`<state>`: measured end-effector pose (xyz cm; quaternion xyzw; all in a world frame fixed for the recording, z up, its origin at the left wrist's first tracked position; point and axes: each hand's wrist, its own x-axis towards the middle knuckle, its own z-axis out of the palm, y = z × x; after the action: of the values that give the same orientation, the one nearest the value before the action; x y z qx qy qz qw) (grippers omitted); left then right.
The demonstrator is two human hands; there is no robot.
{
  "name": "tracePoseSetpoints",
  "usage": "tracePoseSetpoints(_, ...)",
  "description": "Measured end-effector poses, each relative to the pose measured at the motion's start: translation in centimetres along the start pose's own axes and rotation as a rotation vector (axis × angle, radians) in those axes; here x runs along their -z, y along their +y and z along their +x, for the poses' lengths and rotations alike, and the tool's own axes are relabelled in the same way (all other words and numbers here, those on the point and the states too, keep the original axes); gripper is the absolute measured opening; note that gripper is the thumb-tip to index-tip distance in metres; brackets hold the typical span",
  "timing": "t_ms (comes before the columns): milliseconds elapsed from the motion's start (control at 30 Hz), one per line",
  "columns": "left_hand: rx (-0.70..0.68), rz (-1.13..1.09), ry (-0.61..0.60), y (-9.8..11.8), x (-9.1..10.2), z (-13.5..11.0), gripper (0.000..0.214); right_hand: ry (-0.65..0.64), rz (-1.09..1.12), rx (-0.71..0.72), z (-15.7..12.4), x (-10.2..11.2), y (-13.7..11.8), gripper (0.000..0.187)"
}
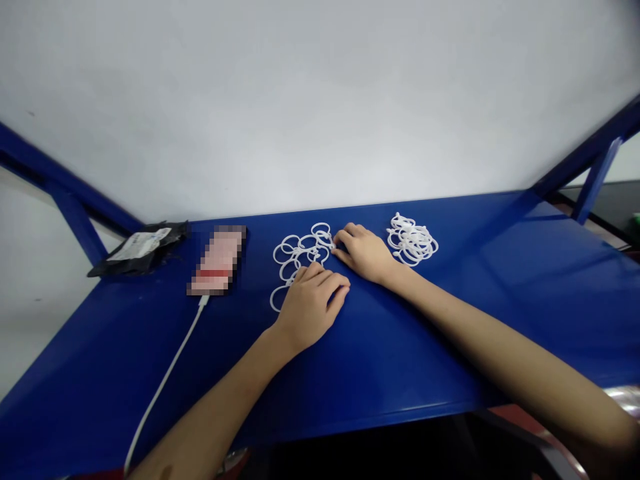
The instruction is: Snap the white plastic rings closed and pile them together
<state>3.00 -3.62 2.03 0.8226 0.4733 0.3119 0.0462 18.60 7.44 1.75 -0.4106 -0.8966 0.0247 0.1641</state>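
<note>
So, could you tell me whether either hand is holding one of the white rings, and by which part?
Cannot be told: both the left hand and right hand rest fingertips on the spread white rings.

White plastic rings (299,257), thin, loose, lying flat & spread at 12 o'clock of left hand (311,303); right hand (363,253) fingertips touch them.

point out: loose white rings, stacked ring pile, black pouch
loose white rings (295,257): head view, on a ring in the spread beside the left hand.
stacked ring pile (411,241): head view, middle of the heap.
black pouch (140,250): head view, on its white label.
</note>
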Motion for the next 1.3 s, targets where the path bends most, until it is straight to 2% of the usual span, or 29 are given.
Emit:
tracePoseSetpoints(133,0.007,0.047,0.043,0.0,0.1,0.1,0.014,0.041,0.082,-0.065,-0.8,0.2,-0.1,0.008)
tracePoseSetpoints(233,0.011,0.096,0.101,-0.1,0.2,0.2,0.012,0.063,0.178,-0.1,-2.2,0.8,0.0,0.006)
tracePoseSetpoints(333,0.004,0.16,0.15,-0.1,0.3,0.2,0.009,0.081,0.236,-0.086,-4.1,1.8,-0.4,0.006)
tracePoseSetpoints(433,-0.041,0.218,0.189,0.0,0.4,0.2,0.019,0.114,0.264,-0.01,-6.0,2.9,-1.2,0.008)
tracePoseSetpoints(567,-0.13,0.19,0.154,0.1,0.3,-0.1,0.031,0.167,0.322,0.112,-7.8,3.5,-2.4,0.008)
tracePoseSetpoints(667,-0.148,0.106,0.124,0.0,0.0,-0.3,0.031,0.18,0.378,0.12,-8.5,3.4,-2.6,0.007)
tracePoseSetpoints(933,-0.051,-0.008,0.078,0.1,-0.1,-0.5,0.027,0.13,0.492,0.093,-8.8,3.2,-2.5,0.006)
tracePoseSetpoints(1100,-0.034,-0.049,0.022,0.1,0.1,-0.6,0.032,0.152,0.529,0.084,-9.0,3.1,-2.8,0.006)
tracePoseSetpoints(1300,-0.008,-0.066,0.021,-0.2,0.0,-0.6,0.033,0.142,0.539,0.11,-9.0,3.2,-3.1,0.018)
